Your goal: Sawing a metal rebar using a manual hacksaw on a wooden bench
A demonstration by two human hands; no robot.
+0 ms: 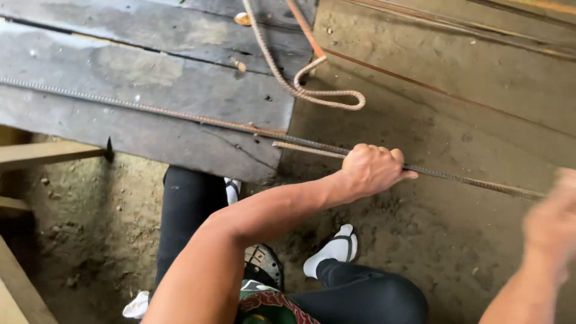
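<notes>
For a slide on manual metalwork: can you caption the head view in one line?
Left hand gripping ribbed steel bars on a weathered plank bench, the blurred right hand beside them, a bent rebar loop nearby.

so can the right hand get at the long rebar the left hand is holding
Probably yes. The right hand, blurred at the frame's right edge, is close to the long rebar, whose stretch beyond the left hand lies bare, with nothing between them.
</notes>
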